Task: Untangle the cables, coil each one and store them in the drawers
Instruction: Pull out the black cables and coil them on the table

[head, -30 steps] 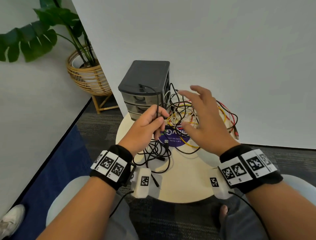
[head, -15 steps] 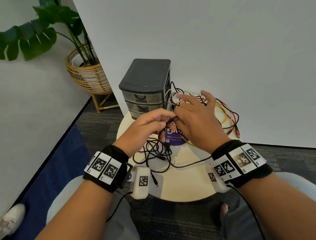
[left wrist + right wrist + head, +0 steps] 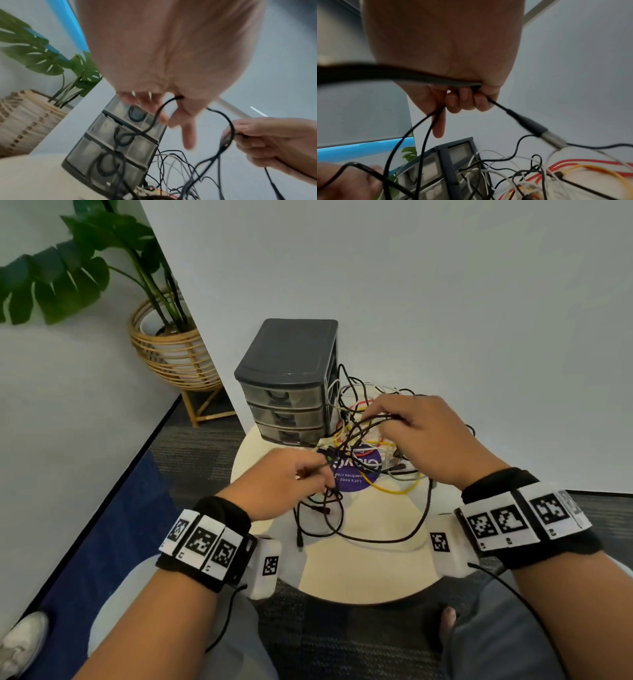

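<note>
A tangle of black, white, yellow and red cables (image 3: 370,440) lies on the round table, right of a grey three-drawer unit (image 3: 291,395) whose drawers are pushed in. My left hand (image 3: 318,474) pinches a thin black cable (image 3: 376,537) near the table's middle. My right hand (image 3: 380,416) grips strands of the black cable above the tangle. In the left wrist view the left hand (image 3: 171,105) holds the black cable (image 3: 154,119) in a loop. In the right wrist view the right hand (image 3: 462,100) has curled fingers around the cable, and its plug (image 3: 534,128) hangs out to the right.
The cream table (image 3: 359,570) bears a purple sticker (image 3: 356,481) under the cables. A white wall stands close behind the drawers. To the far left a potted plant sits in a wicker basket (image 3: 171,354) on the floor. A white shoe (image 3: 20,642) shows at the lower left.
My right hand went from open above the tangle to meeting the left hand, and now grips black cable strands farther right. The hands have drawn apart and the left has dropped lower.
</note>
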Available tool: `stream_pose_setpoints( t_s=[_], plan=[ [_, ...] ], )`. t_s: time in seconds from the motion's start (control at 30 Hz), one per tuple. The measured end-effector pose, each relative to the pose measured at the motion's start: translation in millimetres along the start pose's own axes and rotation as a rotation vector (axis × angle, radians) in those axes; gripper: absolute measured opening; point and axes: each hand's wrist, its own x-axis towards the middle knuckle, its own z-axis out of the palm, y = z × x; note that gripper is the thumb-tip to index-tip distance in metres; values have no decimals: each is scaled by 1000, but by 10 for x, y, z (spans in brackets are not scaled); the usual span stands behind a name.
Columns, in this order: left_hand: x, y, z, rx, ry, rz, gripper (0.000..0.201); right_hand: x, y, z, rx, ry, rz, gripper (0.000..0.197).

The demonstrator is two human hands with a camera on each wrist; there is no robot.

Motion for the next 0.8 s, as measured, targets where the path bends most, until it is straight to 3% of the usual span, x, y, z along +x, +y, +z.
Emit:
stream_pose_setpoints(
  t_s=[0.07,0.17,0.27,0.33,0.43,0.53,0.63,0.73,0.8],
  plan=[
    [16,-17,-67,160,267,-23,30,15,29,-65,-17,41,-26,22],
    [8,-60,-164,218,611,-58,25,32,84,-91,-97,41,-69,21],
    [17,-50,-143,87,735,-74,8,37,78,-84,-140,-31,-124,18],
    [39,-19,-89,-36,773,-84,15,57,15,-71,-181,-145,-185,17],
    [84,52,-9,-257,705,-29,26,124,-133,-9,-326,-327,-254,16],
    [114,70,47,-328,535,69,23,187,-231,79,-381,-368,-275,15],
    [99,109,49,-436,364,110,12,168,-230,155,-184,-268,-285,7],
    [76,164,72,-439,242,103,20,93,-218,209,138,-223,-189,25],
    [79,180,86,-398,198,96,15,61,-214,238,146,-219,-210,39]
  ],
)
